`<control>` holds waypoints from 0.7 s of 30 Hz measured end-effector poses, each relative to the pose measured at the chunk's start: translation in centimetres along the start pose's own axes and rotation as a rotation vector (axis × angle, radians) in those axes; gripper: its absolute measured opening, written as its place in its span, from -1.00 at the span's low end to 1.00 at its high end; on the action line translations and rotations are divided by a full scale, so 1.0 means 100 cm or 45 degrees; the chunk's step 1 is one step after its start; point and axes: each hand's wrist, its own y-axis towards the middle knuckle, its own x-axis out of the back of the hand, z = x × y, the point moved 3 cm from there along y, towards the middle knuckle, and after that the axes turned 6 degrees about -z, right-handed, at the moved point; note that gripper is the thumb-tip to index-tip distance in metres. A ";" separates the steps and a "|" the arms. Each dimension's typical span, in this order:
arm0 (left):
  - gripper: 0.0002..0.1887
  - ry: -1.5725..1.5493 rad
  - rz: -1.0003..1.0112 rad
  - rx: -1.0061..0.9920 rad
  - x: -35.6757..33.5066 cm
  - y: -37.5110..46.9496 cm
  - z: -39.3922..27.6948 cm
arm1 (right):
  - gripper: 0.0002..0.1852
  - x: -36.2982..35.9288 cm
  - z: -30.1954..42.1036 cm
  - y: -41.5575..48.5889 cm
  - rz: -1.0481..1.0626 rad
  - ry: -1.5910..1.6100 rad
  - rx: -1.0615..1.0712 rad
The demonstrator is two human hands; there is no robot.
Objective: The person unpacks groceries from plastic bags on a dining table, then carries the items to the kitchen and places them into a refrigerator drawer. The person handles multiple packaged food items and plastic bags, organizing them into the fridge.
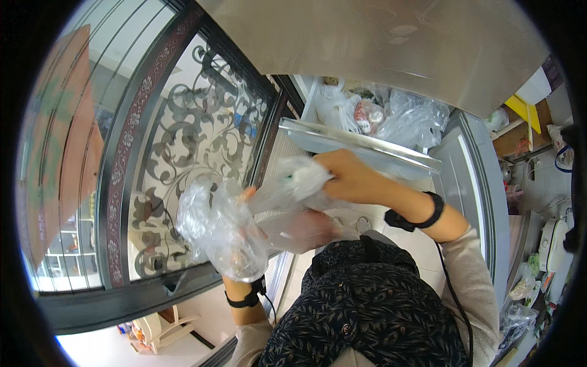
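Note:
My right hand [351, 176] pinches the gathered, blurred top of a clear plastic bag [296, 181] in front of my body. A reddish lump [316, 227] shows through the bag's lower part, its kind unclear. My left hand [239, 261] is mostly hidden behind crumpled clear plastic [211, 220], with a thumb or fingertip showing at the edge toward the bag. It holds this plastic. Whether both pieces of plastic are one bag, I cannot tell. Just beyond my hands, a freezer drawer [362, 144] is pulled out, filled with plastic bags [412, 117] and a packet of reddish food [368, 117].
An open refrigerator door [465, 183] stands on my right, below a large beige refrigerator panel [367, 41]. On the left is a sliding glass door [202, 128] with a scroll pattern. A cluttered counter [523, 257] runs along the far right. A cable hangs from each wristband.

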 end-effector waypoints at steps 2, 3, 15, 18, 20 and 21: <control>-0.40 -0.033 0.030 0.034 0.005 0.005 0.006 | -0.78 0.039 0.005 -0.003 -0.133 0.058 -0.129; -0.39 -0.041 0.063 0.061 0.006 0.010 0.010 | -0.78 0.062 0.010 -0.009 -0.205 0.160 -0.143; -0.43 0.087 0.302 0.133 0.023 0.089 0.089 | -0.70 0.153 0.016 0.017 -0.676 -0.798 -0.096; -0.47 0.047 0.408 0.078 0.024 0.105 0.109 | -0.71 0.146 -0.023 0.032 -0.715 -0.823 -0.102; -0.47 -0.015 0.462 0.105 0.023 0.110 0.120 | -0.71 0.142 -0.044 0.040 -0.707 -0.888 -0.097; -0.48 -0.045 0.488 0.119 0.023 0.112 0.125 | -0.72 0.139 -0.053 0.044 -0.654 -0.878 -0.101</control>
